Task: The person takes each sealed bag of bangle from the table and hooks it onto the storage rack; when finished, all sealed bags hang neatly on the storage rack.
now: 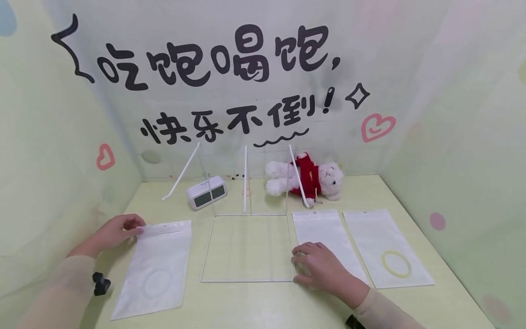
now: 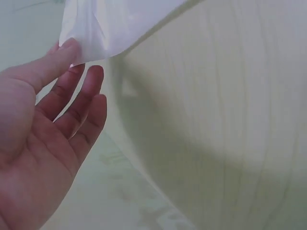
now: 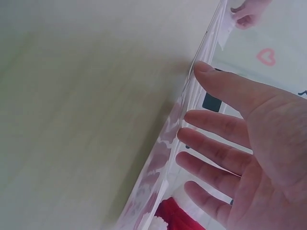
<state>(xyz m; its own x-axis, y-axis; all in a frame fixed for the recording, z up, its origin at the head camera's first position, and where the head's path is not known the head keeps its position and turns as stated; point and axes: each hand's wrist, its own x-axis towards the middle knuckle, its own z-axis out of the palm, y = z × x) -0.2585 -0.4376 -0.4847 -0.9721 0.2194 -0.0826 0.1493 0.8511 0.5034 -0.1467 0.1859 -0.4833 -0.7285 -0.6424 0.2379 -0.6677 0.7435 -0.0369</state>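
Observation:
My left hand (image 1: 111, 234) pinches the top left corner of a translucent zip bag (image 1: 164, 251), which holds a pale ring (image 1: 157, 284). In the left wrist view, the thumb and index finger of the hand (image 2: 53, 115) grip the bag corner (image 2: 108, 28), the other fingers loosely bent. My right hand (image 1: 324, 272) is at the right side of a white wire rack (image 1: 230, 281), partly over a second bag (image 1: 318, 228). Spread fingers of that hand (image 3: 244, 139) lie along a clear shiny edge (image 3: 165, 153) in the right wrist view; contact is hard to tell.
Three slanted white rods (image 1: 245, 183) rise at the rack's back. Behind stand a white digital clock (image 1: 207, 193) and a plush toy in red (image 1: 310, 178), lying sideways. A third bag (image 1: 370, 233) with a yellow ring (image 1: 396, 264) lies at the right.

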